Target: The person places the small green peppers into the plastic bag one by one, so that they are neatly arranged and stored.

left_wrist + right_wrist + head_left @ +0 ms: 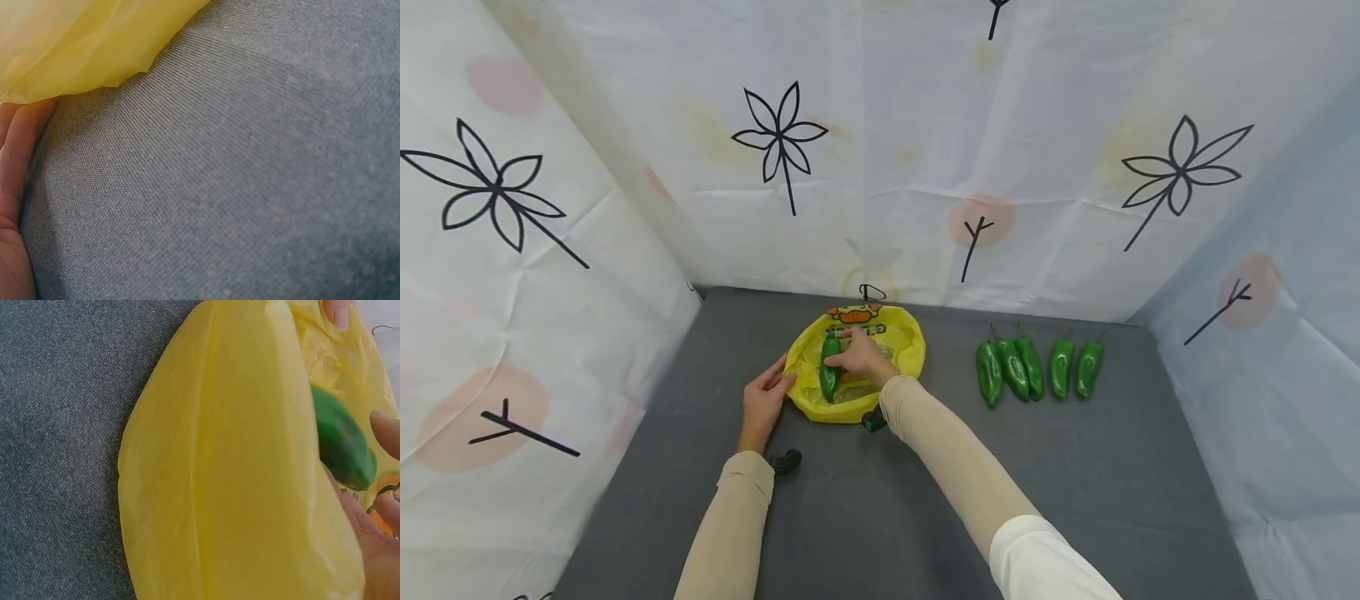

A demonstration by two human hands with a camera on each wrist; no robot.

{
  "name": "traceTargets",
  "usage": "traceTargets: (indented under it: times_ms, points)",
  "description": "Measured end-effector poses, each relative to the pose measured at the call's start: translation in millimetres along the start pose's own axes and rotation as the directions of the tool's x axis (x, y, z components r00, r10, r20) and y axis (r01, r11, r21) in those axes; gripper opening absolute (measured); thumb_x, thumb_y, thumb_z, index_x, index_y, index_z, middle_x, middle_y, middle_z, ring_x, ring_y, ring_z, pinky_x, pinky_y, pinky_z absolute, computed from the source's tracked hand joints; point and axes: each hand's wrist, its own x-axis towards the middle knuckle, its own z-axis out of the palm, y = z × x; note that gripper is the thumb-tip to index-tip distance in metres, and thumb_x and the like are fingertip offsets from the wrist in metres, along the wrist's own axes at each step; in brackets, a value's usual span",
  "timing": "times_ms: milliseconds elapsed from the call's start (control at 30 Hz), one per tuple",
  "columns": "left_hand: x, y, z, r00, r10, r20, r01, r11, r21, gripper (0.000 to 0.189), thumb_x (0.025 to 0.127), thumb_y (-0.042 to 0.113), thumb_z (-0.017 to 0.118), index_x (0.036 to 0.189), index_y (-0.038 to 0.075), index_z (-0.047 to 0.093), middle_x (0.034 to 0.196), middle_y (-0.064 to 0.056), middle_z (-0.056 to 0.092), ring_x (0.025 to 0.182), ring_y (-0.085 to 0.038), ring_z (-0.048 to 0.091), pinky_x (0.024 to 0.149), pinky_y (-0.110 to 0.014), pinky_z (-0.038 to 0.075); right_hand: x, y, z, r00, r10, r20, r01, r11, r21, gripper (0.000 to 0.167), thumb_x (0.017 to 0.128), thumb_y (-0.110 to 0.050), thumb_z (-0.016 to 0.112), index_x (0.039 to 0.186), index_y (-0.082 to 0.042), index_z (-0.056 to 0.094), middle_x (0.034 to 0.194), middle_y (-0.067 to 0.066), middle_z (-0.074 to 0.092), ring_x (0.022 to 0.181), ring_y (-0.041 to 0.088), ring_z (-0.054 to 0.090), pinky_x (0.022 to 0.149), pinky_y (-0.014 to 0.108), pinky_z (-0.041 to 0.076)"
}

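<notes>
A yellow plastic bag (910, 333) lies with its mouth spread wide on the grey table. My left hand (764, 402) pinches the bag's left rim, its fingers (19, 156) under the plastic and the thumb inside the edge. Over the bag's mouth is my right hand (861, 358), close beside a green pepper (830, 367). In the right wrist view the thumb and fingers are spread, and the pepper (340, 440) shows apart from the thumb; the bag's near wall hides part of it.
To the right, several green peppers (1015, 367) lie in a loose row on the grey tabletop (1112, 467). White cloth walls (880, 167) with drawn flowers enclose the back and sides of the table.
</notes>
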Motion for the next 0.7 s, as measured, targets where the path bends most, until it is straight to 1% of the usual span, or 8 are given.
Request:
traceTargets:
  times_ms: [167,300,433,533,600,700]
  points:
    - [-1.0,1.0,-0.5,1.0,0.0,0.002,0.0,1.0,0.0,0.05,0.093,0.036,0.076,0.141,0.032,0.063,0.136,-0.011,0.069,0.096,0.01,0.065,0.078,-0.009,0.053,-1.6,-2,0,1.0,0.003,-0.004,-0.003,1.0,-0.002,0.07,0.095,-0.015,0.073,0.154,-0.005,0.037,0.141,0.024,0.054,0.115,0.04,0.064,0.092,0.052,0.059]
    - [0.0,0.5,-1.1,1.0,0.0,0.002,0.0,1.0,0.001,0.051,0.093,0.037,0.076,0.142,0.031,0.062,0.137,-0.012,0.068,0.097,0.011,0.065,0.079,-0.008,0.052,-4.6,-4,-3,1.0,-0.004,0.005,0.004,1.0,-0.022,0.069,0.096,-0.015,0.072,0.154,-0.004,0.037,0.137,0.025,0.056,0.113,0.039,0.065,0.092,0.053,0.058]
    - [0.6,-0.9,-0.6,1.0,-0.005,0.001,0.005,1.0,0.01,0.051,0.092,0.039,0.076,0.141,0.033,0.063,0.137,-0.01,0.068,0.104,0.003,0.066,0.08,-0.007,0.052,-6.5,-6,-9,1.0,-0.019,0.014,0.02,0.999,-0.037,0.07,0.097,-0.015,0.071,0.155,-0.003,0.035,0.133,0.025,0.058,0.11,0.041,0.067,0.092,0.053,0.058]
    - [0.9,-2.0,0.7,1.0,-0.007,0.004,0.007,1.0,0.017,0.051,0.093,0.038,0.075,0.142,0.033,0.062,0.139,-0.01,0.067,0.112,-0.004,0.066,0.08,-0.007,0.051,-7.8,-6,-15,0.999,-0.031,0.012,0.031,0.998,-0.053,0.07,0.098,-0.016,0.07,0.156,-0.003,0.034,0.137,0.025,0.056,0.112,0.044,0.066,0.095,0.054,0.056]
    - [1.5,-3.0,0.3,1.0,-0.007,0.005,0.007,1.0,0.017,0.051,0.094,0.037,0.075,0.142,0.032,0.062,0.14,-0.011,0.066,0.114,-0.007,0.066,0.081,-0.006,0.051,-8.4,-7,-19,0.999,-0.036,0.007,0.037,0.996,-0.084,0.068,0.098,-0.018,0.069,0.155,-0.003,0.035,0.138,0.024,0.056,0.111,0.043,0.067,0.096,0.054,0.056]
    - [1.7,-3.4,-1.6,1.0,-0.002,0.006,0.002,1.0,0.016,0.051,0.094,0.036,0.074,0.143,0.031,0.061,0.141,-0.012,0.065,0.111,-0.003,0.065,0.08,-0.006,0.051,-8.9,-10,-24,0.998,-0.059,-0.002,0.058,0.988,-0.146,0.067,0.099,-0.022,0.069,0.154,-0.003,0.038,0.137,0.022,0.058,0.108,0.04,0.068,0.095,0.052,0.056]
